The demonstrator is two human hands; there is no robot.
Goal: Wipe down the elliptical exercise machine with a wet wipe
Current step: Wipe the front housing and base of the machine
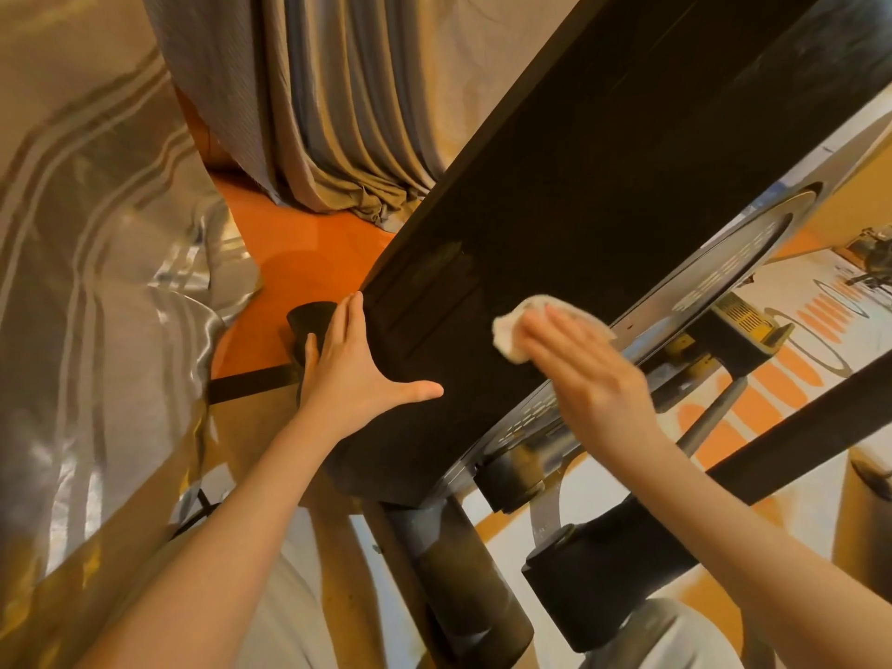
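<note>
Head view: right hand presses wet wipe onto elliptical housing

The elliptical machine's broad black housing slants from the upper right of the frame down to lower centre, a silver perforated disc along its right edge. A crumpled white wet wipe lies pressed against the housing, right of centre.

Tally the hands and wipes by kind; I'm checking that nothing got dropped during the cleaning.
Hands: 2, left hand flat on the black housing, right hand pressing the wipe
Wet wipes: 1, white wet wipe on the housing
Total: 3
</note>
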